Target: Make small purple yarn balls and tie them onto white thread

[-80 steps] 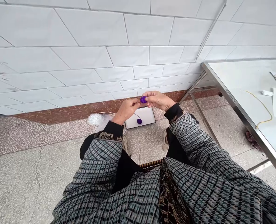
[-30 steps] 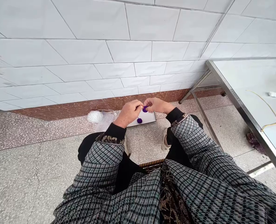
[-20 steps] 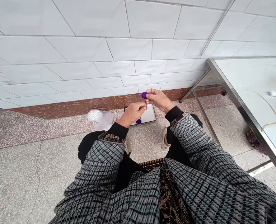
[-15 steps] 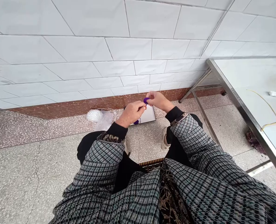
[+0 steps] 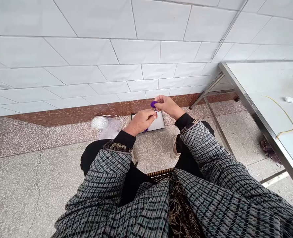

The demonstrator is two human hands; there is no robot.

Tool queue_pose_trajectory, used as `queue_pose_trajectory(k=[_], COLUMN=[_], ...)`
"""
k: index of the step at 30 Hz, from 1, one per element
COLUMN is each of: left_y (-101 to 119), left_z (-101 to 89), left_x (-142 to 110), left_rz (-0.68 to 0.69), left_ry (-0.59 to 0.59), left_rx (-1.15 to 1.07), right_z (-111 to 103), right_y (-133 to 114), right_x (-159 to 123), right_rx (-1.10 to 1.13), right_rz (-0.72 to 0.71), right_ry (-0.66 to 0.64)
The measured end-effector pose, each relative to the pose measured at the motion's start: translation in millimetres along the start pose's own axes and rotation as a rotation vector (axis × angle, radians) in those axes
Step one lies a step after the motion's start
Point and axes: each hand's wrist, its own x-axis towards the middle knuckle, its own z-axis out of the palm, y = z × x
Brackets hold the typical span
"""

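Between the fingertips of my right hand is a small ball of purple yarn. A strand of purple yarn runs down from it to my left hand, whose thumb and forefinger pinch it. Both hands are close together above a shallow white box with dark edges on the floor. A second purple yarn ball lies at the box's near side, mostly hidden behind my left hand.
A ball of white yarn and a clear plastic bag lie on the floor left of the box. At right stands a metal-framed table with a yellow cord on it. A tiled wall rises ahead.
The held purple ball has dipped and risen between my hands, with its strand now stretched to my left hand. My left hand has shifted right, covering most of the ball in the box.
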Motion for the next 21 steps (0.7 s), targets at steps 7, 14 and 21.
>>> queue_pose_trajectory(k=[7,14,21], left_y=[-8.2,0.7,0.4], left_z=[-10.0,2.2,-10.5], left_x=[0.3,0.2,-1.1], left_rz=[-0.188,-0.085,-0.081], left_ry=[0.178,-0.109,0.088], left_rx=[0.072,-0.039,0.003], right_z=[-6.5,0.7,-3.6], right_y=[-4.1,-6.3,-9.7], right_x=[-11.1,-6.2,-13.1], right_rx=[-0.003,0.169,-0.324], right_rz=[0.093,0.043,0.101], right_ry=[-0.426,-0.113,-0.278])
